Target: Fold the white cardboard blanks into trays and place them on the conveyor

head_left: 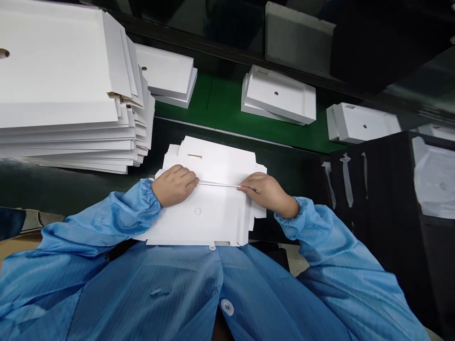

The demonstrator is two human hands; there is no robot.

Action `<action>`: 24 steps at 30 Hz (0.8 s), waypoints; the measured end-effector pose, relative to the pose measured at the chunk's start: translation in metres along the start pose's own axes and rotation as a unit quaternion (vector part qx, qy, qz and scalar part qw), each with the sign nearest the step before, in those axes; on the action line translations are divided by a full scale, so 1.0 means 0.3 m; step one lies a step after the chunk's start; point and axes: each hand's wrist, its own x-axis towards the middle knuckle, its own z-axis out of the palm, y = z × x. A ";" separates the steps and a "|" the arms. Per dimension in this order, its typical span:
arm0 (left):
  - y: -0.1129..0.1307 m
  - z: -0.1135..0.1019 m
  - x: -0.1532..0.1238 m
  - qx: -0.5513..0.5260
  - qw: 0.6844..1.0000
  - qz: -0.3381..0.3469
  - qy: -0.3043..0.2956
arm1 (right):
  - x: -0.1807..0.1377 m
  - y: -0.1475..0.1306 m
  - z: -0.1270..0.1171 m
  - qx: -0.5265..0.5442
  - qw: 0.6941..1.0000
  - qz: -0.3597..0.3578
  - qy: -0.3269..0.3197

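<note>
A flat white cardboard box blank (209,213) lies on the dark table edge in front of me, with a small round hole near its middle and slots at the top and bottom. My left hand (174,184) is curled on the blank's left part, fingers pressed down along a fold line. My right hand (268,193) is closed on the right end of that same fold, pinching the card edge. Both arms wear blue coat sleeves.
A tall stack of flat white blanks (71,94) stands at the left. Folded white boxes (170,76) (279,94) (362,123) lie on the green conveyor belt (220,102) behind. A black bin (391,199) with white pieces stands at the right.
</note>
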 end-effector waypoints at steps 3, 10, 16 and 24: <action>0.004 0.006 0.000 -0.018 1.000 -0.009 -0.010 | -0.004 -0.008 0.001 -0.050 0.998 -0.034 -0.012; -0.002 0.024 -0.005 -0.043 0.997 -0.048 -0.046 | 0.016 -0.082 -0.028 -0.175 0.981 -0.034 -0.078; -0.037 0.044 -0.020 -0.140 0.989 -0.038 -0.033 | 0.190 -0.248 0.093 -0.177 0.980 -0.029 -0.087; -0.078 -0.015 -0.138 -0.099 0.993 -0.068 -0.020 | 0.231 -0.250 0.227 -0.206 0.973 -0.093 -0.044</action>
